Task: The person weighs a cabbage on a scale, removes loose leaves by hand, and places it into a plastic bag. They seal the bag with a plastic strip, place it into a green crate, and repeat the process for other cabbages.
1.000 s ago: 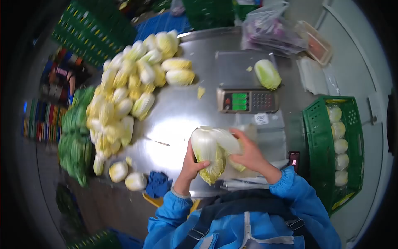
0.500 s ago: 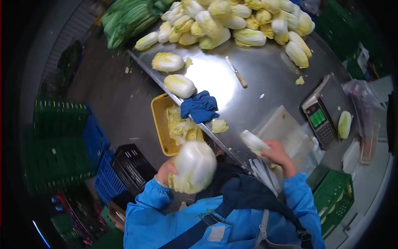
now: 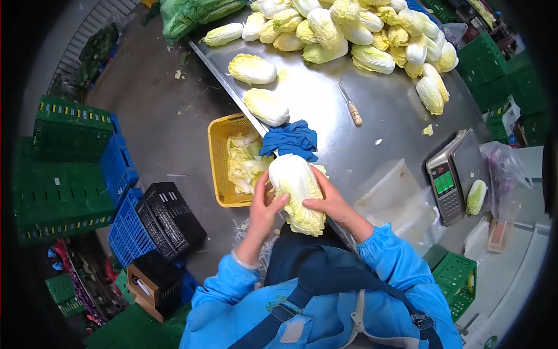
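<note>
My left hand [image 3: 266,210] and my right hand [image 3: 334,202] grip a napa cabbage [image 3: 297,189] from both sides, its white end pointing away from me and its yellow leafy end toward my body. The cabbage is held over the near edge of the metal table. Just beyond it lies a crumpled blue cloth [image 3: 290,139]. Two more cabbages, one [image 3: 266,107] near the cloth and another [image 3: 252,69] farther off, rest by the table's left edge. A yellow basket [image 3: 220,168] with loose leaves [image 3: 243,161] stands left of my hands.
A large cabbage pile [image 3: 349,29] covers the table's far side. A knife [image 3: 351,106] with a wooden handle lies mid-table. To the right are a scale [image 3: 444,180] and a single small cabbage [image 3: 476,196]. Black crates [image 3: 168,218] and green crates [image 3: 61,186] stand at the left.
My right hand has come left onto the cabbage and no longer holds the white leaf piece. The cabbage is now between both hands, farther forward. The view has shifted.
</note>
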Motion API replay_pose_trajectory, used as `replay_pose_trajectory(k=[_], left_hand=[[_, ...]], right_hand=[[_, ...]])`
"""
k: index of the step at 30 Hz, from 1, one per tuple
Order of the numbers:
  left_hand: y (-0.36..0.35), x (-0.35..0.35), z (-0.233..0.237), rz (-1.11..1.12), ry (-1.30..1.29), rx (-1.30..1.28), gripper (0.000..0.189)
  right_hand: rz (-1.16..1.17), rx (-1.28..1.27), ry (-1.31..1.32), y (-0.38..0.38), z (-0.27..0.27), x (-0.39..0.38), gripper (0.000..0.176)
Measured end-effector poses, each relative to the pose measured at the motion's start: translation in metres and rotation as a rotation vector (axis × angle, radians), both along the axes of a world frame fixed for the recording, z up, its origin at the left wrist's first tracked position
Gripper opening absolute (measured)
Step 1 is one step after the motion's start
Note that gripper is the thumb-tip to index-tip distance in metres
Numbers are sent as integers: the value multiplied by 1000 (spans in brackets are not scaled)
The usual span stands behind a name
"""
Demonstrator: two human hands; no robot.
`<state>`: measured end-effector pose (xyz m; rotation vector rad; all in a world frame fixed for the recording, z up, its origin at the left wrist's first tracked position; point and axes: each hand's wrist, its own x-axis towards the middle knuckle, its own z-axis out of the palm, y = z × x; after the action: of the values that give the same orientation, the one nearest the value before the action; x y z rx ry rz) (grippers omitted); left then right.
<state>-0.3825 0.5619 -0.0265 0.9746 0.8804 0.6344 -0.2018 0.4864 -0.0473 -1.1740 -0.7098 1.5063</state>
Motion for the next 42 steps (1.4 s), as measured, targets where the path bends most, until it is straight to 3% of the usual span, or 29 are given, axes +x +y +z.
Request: replay_pose_trajectory(k=[2,6,7,9,10,13,16,19,22,25,28,30,31,33,35,37,39,41,42], left_hand=[[18,-1,5,-157,36,-69,73],[28,19,11,-357,102,15,78],[28,25,10,-414,189,142,77],[24,39,7,-526,362,395,77],[20,46,3,-512,425,591,76],[19,55,-6,-544,405,645,71],[14,65,0,-489,307,509,66],[6,72,-9,-437,296,507,64],[1,74,-10,-447,357,615,62],[-2,71,1,-449,505,812,52],[12,60,1,-560,692,1129,32],[25,57,4,-611,695,1340,13],[27,56,6,-601,658,1304,13],[28,51,9,-585,592,1225,13],[57,24,-11,-298,821,1316,13],[101,-24,-34,-218,1100,966,16],[129,-67,-55,-418,1291,1089,20],[111,-52,-49,-395,1332,1580,29],[104,-33,-49,-391,1224,1589,31]], right_hand=[[-15,-30,-33,-12,6,11,94],[-30,-51,-67,-26,-2,26,101],[-33,-33,-88,-30,-3,27,103],[-30,-50,-419,-33,-1,23,109],[-25,-62,-583,-35,0,21,112],[-74,-102,-613,-42,-5,24,116],[-120,-76,-604,-50,-11,30,117],[-218,23,-915,-52,0,20,114],[-263,-1,-1055,-51,-2,14,111],[-90,-67,-879,-49,6,35,105],[138,-43,-489,-46,8,67,98],[235,-114,45,-56,-3,73,97],[272,-149,313,-62,-11,73,96],[100,-343,643,-86,-21,63,83],[-114,-548,947,-115,-28,57,75],[-260,-393,1002,-124,-41,55,67],[-367,-323,1005,-135,-42,66,69],[-411,-274,946,-140,-44,78,70],[-472,-273,911,-144,-43,79,70]])
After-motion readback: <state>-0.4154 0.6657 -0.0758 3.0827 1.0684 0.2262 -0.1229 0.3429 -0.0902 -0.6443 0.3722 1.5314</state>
